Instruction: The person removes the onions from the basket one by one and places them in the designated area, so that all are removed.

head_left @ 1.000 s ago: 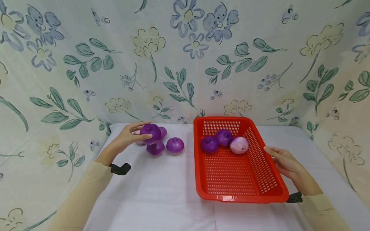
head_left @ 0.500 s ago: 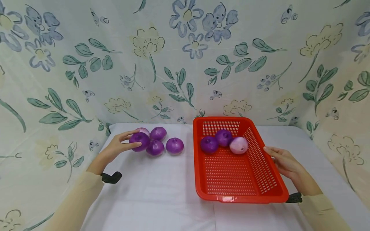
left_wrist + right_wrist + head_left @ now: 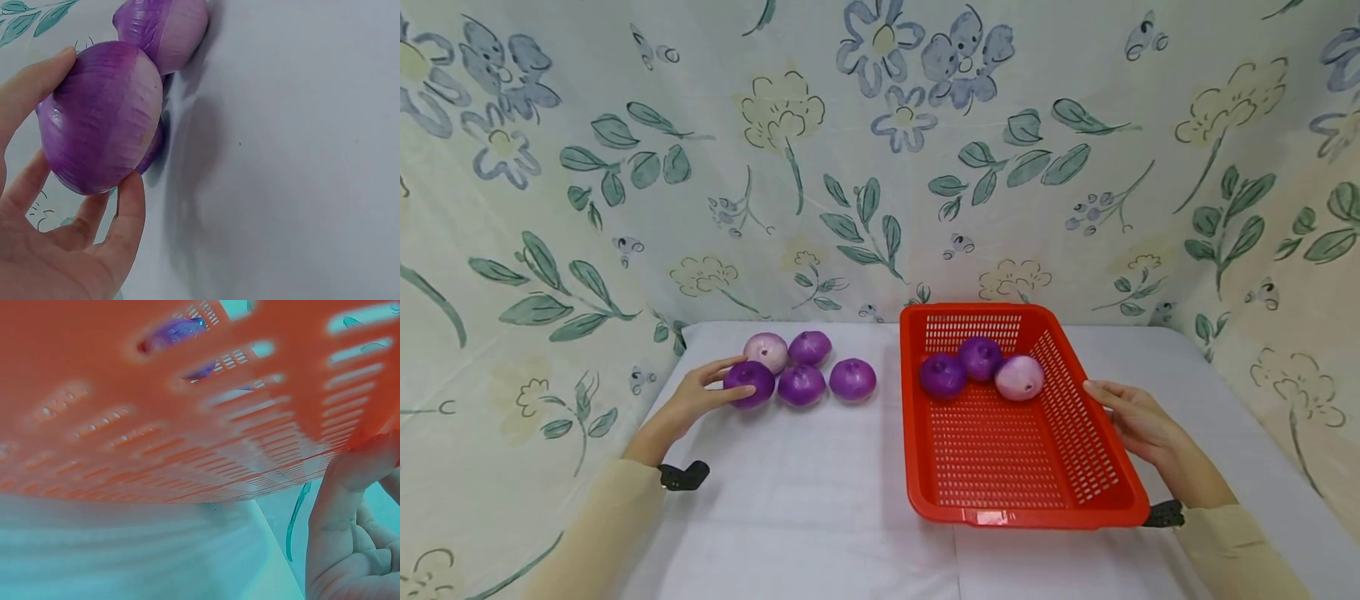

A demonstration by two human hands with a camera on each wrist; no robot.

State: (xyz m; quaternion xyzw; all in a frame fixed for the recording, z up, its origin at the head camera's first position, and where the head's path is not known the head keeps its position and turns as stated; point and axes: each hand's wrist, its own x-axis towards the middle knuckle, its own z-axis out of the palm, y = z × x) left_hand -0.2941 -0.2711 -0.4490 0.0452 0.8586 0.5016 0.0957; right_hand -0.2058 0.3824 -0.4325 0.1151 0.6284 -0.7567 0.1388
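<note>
At the left of the table my left hand [image 3: 700, 393] holds a purple onion [image 3: 751, 387] between thumb and fingers. In the left wrist view the held onion [image 3: 103, 119] has a pale base side, with another purple onion [image 3: 164, 31] just beyond it. Close to this hand lie a pale pink onion [image 3: 766, 352] and several purple ones, among them a separate onion [image 3: 853, 380] on the right. My right hand [image 3: 1138, 423] grips the right rim of a red perforated basket [image 3: 912, 442]. Inside are two purple onions [image 3: 980, 358] and one pale pink onion [image 3: 1020, 377].
A white cloth [image 3: 805, 492] covers the table. Floral fabric [image 3: 850, 233] hangs behind it and at both sides. The basket takes up the centre right; white cloth shows between it and the onion group. Slotted basket walls [image 3: 187, 444] fill much of the right wrist view.
My left hand has moved left and lower with the purple onion, from over the group to its left front. The pale pink onion there now shows almost fully. Right hand and basket stay put.
</note>
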